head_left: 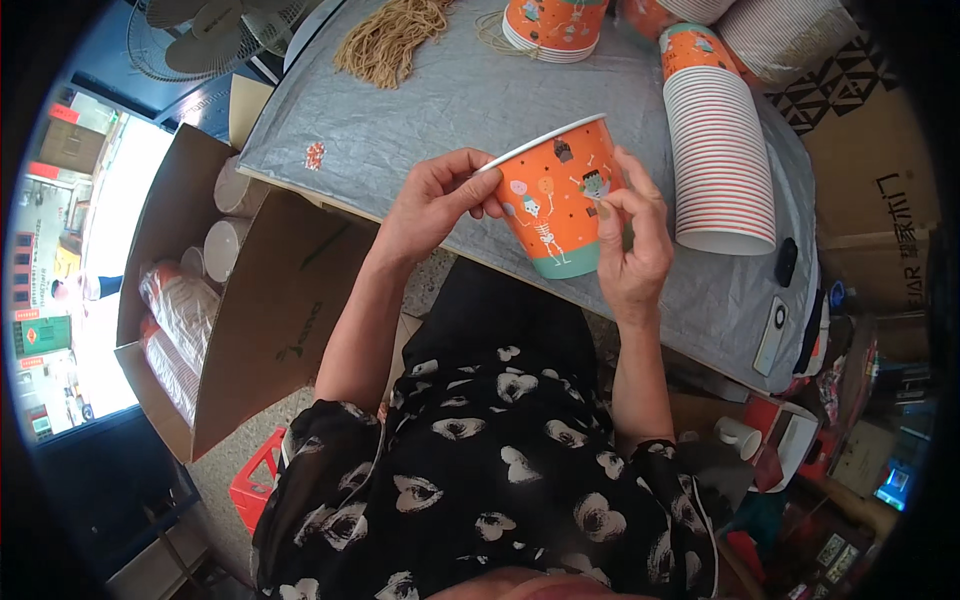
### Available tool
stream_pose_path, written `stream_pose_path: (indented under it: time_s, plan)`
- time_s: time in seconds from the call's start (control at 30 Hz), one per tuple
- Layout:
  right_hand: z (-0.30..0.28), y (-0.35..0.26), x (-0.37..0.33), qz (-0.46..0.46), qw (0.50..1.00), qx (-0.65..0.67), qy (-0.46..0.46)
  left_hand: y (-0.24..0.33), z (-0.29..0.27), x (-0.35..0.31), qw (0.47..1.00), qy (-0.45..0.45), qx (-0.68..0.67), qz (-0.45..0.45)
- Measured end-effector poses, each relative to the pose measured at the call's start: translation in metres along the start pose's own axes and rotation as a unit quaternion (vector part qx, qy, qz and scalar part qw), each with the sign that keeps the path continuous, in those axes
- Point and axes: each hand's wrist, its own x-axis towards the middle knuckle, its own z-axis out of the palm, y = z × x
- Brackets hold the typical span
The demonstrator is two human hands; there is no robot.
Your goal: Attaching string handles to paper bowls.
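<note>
An orange paper bucket with a white rolled rim, a green bottom band and printed skeleton figures is held up tilted over the table's near edge. Thumb and fingers of my left hand grip its rim at the left. On the other side, my right hand is closed against the bucket's right wall, thumb and forefinger drawn together at the print. Whether a small thing sits between those fingertips cannot be made out. The bucket's inside is hidden from view.
A long nested stack of paper buckets lies on the grey-covered table at right. Farther back are a bundle of tan cords and more orange buckets. Small orange-white bits lie left. An open carton holds wrapped cups.
</note>
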Motion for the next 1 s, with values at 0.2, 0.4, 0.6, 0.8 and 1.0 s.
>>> stream_pose_path:
  time_s: [0.2,0.4,0.6,0.8,1.0]
  plan:
    - [0.026,-0.002,-0.008,0.007,0.999,-0.017,-0.027,0.004,-0.010,-0.005,0.999,0.005,0.001,-0.038]
    - [0.038,-0.008,-0.008,-0.028,0.998,-0.053,-0.029,0.012,-0.014,0.001,0.998,0.008,-0.014,-0.061]
    - [0.043,-0.012,-0.007,-0.062,0.994,-0.088,-0.032,0.006,-0.022,0.006,0.993,-0.012,-0.085,-0.084]
    - [0.044,-0.018,-0.006,-0.082,0.992,-0.097,-0.028,0.000,-0.025,0.004,0.989,-0.014,-0.123,-0.082]
    - [0.046,-0.018,-0.004,-0.095,0.989,-0.108,-0.031,-0.004,-0.025,0.008,0.975,0.010,-0.201,-0.094]
